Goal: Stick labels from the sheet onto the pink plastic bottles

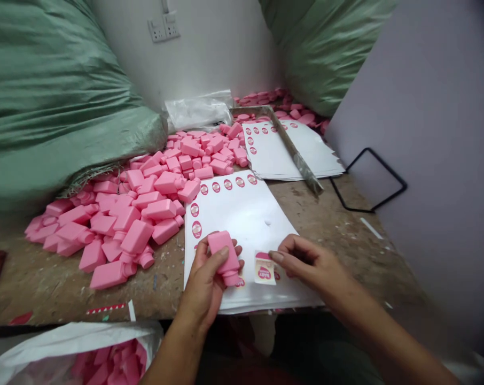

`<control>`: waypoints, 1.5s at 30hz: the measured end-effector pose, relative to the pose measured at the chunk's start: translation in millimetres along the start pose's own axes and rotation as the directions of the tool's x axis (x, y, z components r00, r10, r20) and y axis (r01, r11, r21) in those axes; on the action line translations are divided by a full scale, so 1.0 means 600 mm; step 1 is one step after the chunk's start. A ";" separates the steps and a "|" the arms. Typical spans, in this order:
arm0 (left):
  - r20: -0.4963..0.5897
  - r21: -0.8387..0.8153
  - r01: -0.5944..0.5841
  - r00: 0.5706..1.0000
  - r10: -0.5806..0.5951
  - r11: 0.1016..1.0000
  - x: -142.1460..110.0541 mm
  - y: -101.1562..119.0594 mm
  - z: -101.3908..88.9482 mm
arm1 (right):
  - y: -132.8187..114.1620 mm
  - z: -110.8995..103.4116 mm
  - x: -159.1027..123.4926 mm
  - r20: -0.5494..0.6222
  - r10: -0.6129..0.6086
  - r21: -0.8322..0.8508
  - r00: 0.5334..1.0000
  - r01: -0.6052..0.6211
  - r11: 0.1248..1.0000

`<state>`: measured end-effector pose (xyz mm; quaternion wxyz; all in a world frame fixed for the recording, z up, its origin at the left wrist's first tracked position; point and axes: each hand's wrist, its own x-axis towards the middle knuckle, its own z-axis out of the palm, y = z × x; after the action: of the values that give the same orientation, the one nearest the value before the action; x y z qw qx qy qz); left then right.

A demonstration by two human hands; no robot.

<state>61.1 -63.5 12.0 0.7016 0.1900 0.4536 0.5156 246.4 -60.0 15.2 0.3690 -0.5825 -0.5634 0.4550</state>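
Observation:
My left hand is wrapped round a small pink plastic bottle, its neck tilted toward me. Between thumb and finger, my right hand pinches the upper edge of a label sticker with a pink design. Both hands are over a stack of white label sheets, which carries oval pink stickers along its far and left edges. A few more stickers show near the hands, partly covered. To the left, many like pink bottles lie heaped on the table.
Beyond is a second stack of label sheets with a wooden bar across it. A black metal frame stands at right. Green sacks bulge overhead. Below the table edge, a white sack holds pink bottles.

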 end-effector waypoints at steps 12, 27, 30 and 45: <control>0.156 -0.066 -0.024 0.987 0.034 0.998 -0.043 0.000 0.031 | -0.065 0.014 -0.027 -0.039 -0.107 -0.009 0.993 0.107 0.994; 0.166 -0.079 0.016 0.986 -0.003 0.997 -0.048 -0.014 0.026 | -0.062 0.017 -0.025 0.011 -0.139 -0.022 0.990 0.139 0.990; 0.168 -0.081 0.020 0.986 -0.006 0.997 -0.047 -0.015 0.026 | -0.056 0.019 -0.024 0.009 -0.141 -0.013 0.990 0.141 0.990; 0.182 0.104 0.008 0.983 -0.027 0.994 -0.055 -0.016 0.023 | -0.034 0.027 -0.020 -0.039 -0.200 -0.219 0.979 0.187 0.958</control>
<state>76.1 -93.9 26.8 0.7340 0.2686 0.4150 0.4658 225.2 -71.1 30.9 0.3639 -0.5746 -0.6518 0.3354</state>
